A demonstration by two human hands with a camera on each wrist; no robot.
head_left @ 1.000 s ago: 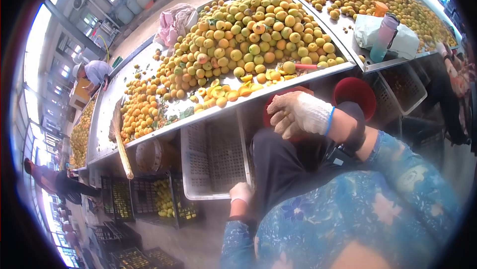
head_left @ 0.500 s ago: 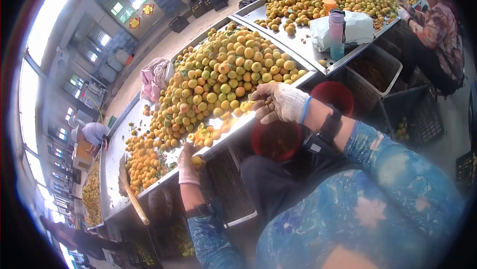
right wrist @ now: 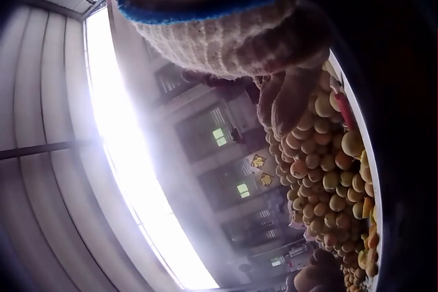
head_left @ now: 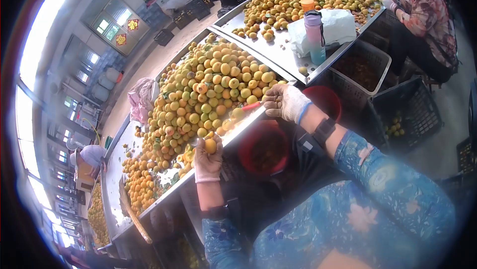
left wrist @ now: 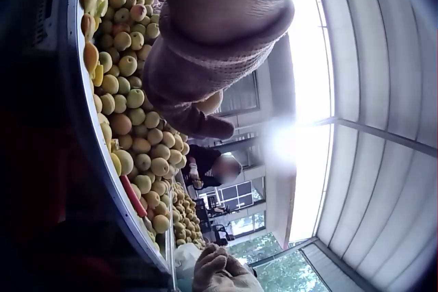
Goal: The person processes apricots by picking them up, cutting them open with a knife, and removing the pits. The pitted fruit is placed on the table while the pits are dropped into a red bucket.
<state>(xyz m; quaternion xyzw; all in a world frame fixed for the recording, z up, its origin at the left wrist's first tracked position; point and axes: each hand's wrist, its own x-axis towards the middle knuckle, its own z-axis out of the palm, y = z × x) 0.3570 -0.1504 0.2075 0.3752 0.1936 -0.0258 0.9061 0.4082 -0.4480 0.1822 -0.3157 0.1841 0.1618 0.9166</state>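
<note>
My gloved left hand point(head_left: 206, 163) holds one apricot point(head_left: 210, 146) just above the front edge of the metal table point(head_left: 115, 169). In the left wrist view the same apricot point(left wrist: 211, 103) shows partly behind the fingers and thumb. At the table edge to the right, my right hand point(head_left: 289, 102) wears a blue-cuffed white glove with soiled fingers. Those fingers bend loosely, and nothing shows in them. Close by lies a red handle point(head_left: 251, 106), seen on the tabletop in the left wrist view too. A large heap of apricots point(head_left: 198, 87) covers the table, with cut pieces point(head_left: 186, 157) along its front.
Below the edge stand a red bucket point(head_left: 263, 169) and a second red bucket point(head_left: 325, 97). A bottle point(head_left: 314, 38) and white bag point(head_left: 340, 28) are on the adjoining table. A straw broom point(head_left: 134, 214) juts over the edge at left. Other people work around the tables.
My left hand has risen from low beside the crate to the table edge and now has an apricot. The right hand has moved to the edge by the red handle. The head view has shifted.
</note>
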